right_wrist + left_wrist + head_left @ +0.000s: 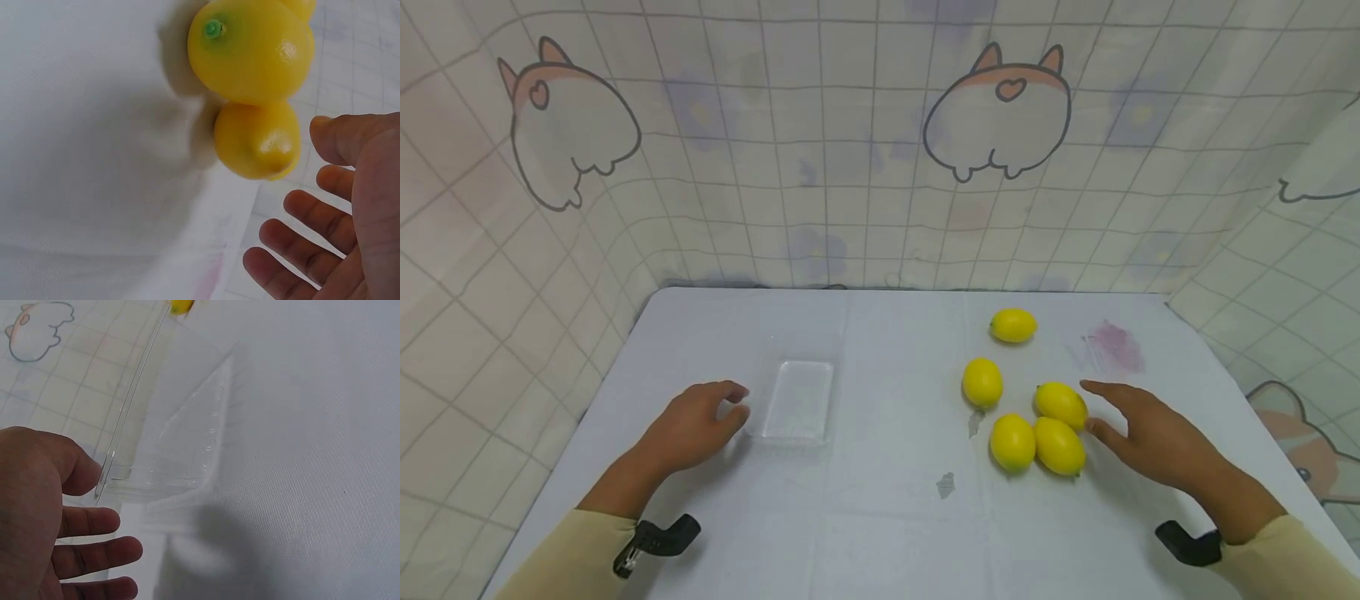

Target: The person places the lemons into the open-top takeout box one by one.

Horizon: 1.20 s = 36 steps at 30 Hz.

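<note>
A clear plastic container [797, 402] sits on the left half of the white table. My left hand [696, 427] is beside its left wall, fingers relaxed and holding nothing; in the left wrist view the thumb [81, 472] overlaps the container's rim [122, 434]. To the right lie several yellow lemons: a back one [1013, 325], one in the middle [982, 382], and a front cluster with a lemon [1060, 450] at its right. My right hand [1157, 437] hovers just right of that cluster with spread fingers, close to a lemon [257, 139] in the right wrist view.
The table [887, 533] is covered in white cloth with small grey marks [946, 485] and a pink stain [1114, 346] at the back right. A checked curtain [865, 167] with animal drawings stands behind and along both sides.
</note>
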Each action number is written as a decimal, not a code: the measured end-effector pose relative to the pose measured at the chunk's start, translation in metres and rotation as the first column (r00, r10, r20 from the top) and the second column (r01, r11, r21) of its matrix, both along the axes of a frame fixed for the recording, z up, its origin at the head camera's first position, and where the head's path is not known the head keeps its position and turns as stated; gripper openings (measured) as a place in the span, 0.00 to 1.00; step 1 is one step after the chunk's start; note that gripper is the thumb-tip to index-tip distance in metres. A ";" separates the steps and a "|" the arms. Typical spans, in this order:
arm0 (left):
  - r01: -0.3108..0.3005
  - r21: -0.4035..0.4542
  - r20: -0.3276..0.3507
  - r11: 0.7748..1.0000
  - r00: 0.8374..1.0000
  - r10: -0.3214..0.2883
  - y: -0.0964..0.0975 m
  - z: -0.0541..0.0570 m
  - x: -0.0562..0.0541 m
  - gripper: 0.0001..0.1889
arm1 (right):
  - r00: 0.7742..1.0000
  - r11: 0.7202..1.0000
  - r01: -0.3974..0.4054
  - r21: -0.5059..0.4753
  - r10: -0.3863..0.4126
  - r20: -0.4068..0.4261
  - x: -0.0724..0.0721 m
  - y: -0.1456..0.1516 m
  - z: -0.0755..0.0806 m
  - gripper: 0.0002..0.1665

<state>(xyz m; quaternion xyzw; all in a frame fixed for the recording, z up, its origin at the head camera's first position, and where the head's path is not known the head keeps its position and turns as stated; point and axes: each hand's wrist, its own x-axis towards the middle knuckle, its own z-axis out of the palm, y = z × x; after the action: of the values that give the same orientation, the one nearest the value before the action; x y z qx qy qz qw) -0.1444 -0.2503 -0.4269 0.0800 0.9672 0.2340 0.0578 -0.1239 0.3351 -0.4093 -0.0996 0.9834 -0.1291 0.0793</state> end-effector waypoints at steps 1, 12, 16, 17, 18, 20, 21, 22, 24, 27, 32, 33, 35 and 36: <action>-0.001 0.001 0.003 1.000 1.000 0.001 0.000 0.000 0.000 0.21 | 1.000 1.000 -0.003 -0.006 0.003 0.001 -0.001 -0.001 -0.001 0.39; 0.012 -0.004 0.002 1.000 1.000 -0.012 0.000 -0.004 -0.001 0.21 | 0.997 0.995 -0.074 -0.068 0.075 0.013 -0.009 -0.006 -0.008 0.33; 0.009 -0.006 -0.002 1.000 1.000 -0.009 -0.001 -0.004 -0.001 0.20 | 0.998 0.997 -0.064 -0.051 0.065 0.015 -0.011 -0.008 -0.011 0.31; 0.007 -0.008 -0.001 1.000 1.000 -0.007 0.000 -0.004 -0.001 0.20 | 0.998 0.997 -0.064 -0.049 0.064 0.008 -0.011 -0.008 -0.012 0.31; 0.004 -0.009 0.002 1.000 1.000 -0.004 0.000 -0.004 0.000 0.20 | 0.998 0.997 -0.060 -0.049 0.060 0.005 -0.011 -0.008 -0.012 0.31; 0.002 -0.010 0.004 1.000 1.000 -0.002 0.000 -0.003 0.000 0.20 | 0.999 0.997 -0.051 -0.050 0.051 0.002 -0.011 -0.008 -0.012 0.31; 0.002 -0.011 0.005 1.000 1.000 -0.002 0.000 -0.002 0.000 0.20 | 0.999 0.997 -0.048 -0.053 0.048 0.002 -0.011 -0.008 -0.012 0.32; 0.003 -0.011 0.005 1.000 1.000 -0.003 0.000 -0.002 0.000 0.20 | 0.999 0.998 -0.044 -0.054 0.044 0.000 -0.011 -0.007 -0.012 0.33; 0.007 -0.013 0.002 1.000 1.000 -0.007 0.001 -0.001 0.000 0.20 | 0.999 0.998 -0.034 -0.053 0.034 0.002 -0.011 -0.007 -0.012 0.35; 0.010 -0.016 -0.005 1.000 1.000 -0.010 0.001 -0.001 0.000 0.20 | 1.000 0.998 -0.024 -0.053 0.025 0.005 -0.012 -0.007 -0.012 0.37; 0.008 -0.022 0.001 1.000 1.000 -0.008 0.001 -0.002 -0.001 0.20 | 1.000 0.999 0.002 -0.053 -0.001 0.029 -0.015 -0.004 -0.014 0.41; 0.008 -0.023 0.004 1.000 1.000 -0.008 0.001 -0.002 -0.001 0.20 | 0.999 0.999 0.010 -0.054 -0.008 0.036 -0.016 -0.003 -0.015 0.42; 0.007 -0.024 0.012 1.000 1.000 -0.007 0.001 -0.002 -0.001 0.20 | 0.999 0.998 0.020 -0.058 -0.017 0.050 -0.017 -0.002 -0.016 0.45; 0.007 -0.024 0.015 1.000 1.000 -0.007 0.001 -0.002 -0.001 0.21 | 0.998 0.998 0.023 -0.062 -0.020 0.058 -0.018 -0.002 -0.016 0.46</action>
<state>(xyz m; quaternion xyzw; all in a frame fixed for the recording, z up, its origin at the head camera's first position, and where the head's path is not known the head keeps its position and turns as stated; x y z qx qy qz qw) -0.1451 -0.2495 -0.4290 0.0810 0.9692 0.2228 0.0670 -0.1419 0.3331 -0.4254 -0.0877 0.9773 -0.1633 0.1030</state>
